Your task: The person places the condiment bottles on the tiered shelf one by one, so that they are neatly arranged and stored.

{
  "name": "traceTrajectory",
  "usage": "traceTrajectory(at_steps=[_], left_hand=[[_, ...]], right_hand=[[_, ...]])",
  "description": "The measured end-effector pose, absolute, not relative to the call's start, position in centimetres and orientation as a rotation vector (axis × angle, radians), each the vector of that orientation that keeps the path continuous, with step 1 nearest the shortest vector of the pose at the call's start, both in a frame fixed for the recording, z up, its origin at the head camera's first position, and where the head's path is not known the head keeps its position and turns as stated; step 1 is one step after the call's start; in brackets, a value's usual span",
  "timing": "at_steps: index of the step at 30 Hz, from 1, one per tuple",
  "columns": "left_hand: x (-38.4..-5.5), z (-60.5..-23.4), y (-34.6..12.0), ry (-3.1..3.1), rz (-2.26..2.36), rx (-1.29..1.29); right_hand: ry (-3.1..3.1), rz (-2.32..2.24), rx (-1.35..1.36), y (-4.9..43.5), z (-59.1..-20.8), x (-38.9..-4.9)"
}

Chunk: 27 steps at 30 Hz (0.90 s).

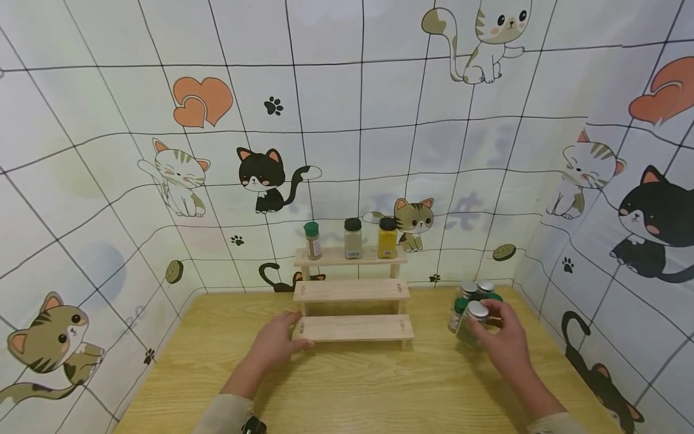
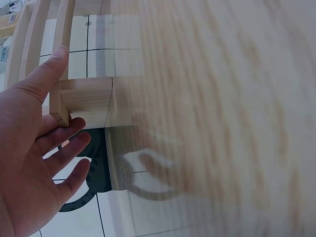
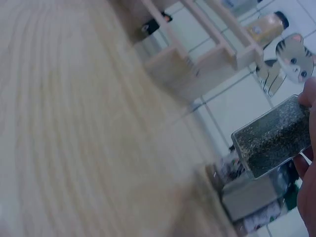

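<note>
At the left end of a three-step wooden spice rack (image 1: 352, 328), my left hand (image 1: 273, 343) grips the lowest step, with the thumb along its front and the fingers around its end. My right hand (image 1: 506, 340) pinches a square glass spice jar (image 3: 274, 136) near its silver lid (image 1: 477, 310). Dark, grainy seasoning shows inside that jar. It is tilted in the right wrist view and overlaps a cluster of other jars, among them a green-capped jar (image 1: 458, 307) and one with a silver lid (image 1: 485, 286).
On the rack's top step stand a green-capped jar (image 1: 312, 241), a black-capped pale jar (image 1: 353, 239) and a black-capped yellow jar (image 1: 387, 239). A wood-grain tabletop (image 1: 347, 386) lies beneath. Cat-patterned wall covering (image 1: 336, 96) surrounds the back and sides.
</note>
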<state>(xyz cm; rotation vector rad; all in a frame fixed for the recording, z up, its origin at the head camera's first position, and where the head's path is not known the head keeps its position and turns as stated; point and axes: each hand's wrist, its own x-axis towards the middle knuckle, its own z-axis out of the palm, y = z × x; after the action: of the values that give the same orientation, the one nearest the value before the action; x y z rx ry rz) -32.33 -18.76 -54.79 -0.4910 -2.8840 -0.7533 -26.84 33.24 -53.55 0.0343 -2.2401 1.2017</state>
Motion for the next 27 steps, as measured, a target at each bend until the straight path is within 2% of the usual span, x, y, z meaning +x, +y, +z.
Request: traceTrajectory(at_steps=[16, 27], left_hand=[[-32.1, -54.7, -18.7, -2.909, -0.747, -0.455], [-32.2, -54.8, -18.7, -2.907, -0.772, -0.445]], right_hand=[[-2.281, 1.459, 0.199, 27.4, -47.9, -29.6], [-2.159, 1.618, 0.469, 21.6, -45.1, -33.3]])
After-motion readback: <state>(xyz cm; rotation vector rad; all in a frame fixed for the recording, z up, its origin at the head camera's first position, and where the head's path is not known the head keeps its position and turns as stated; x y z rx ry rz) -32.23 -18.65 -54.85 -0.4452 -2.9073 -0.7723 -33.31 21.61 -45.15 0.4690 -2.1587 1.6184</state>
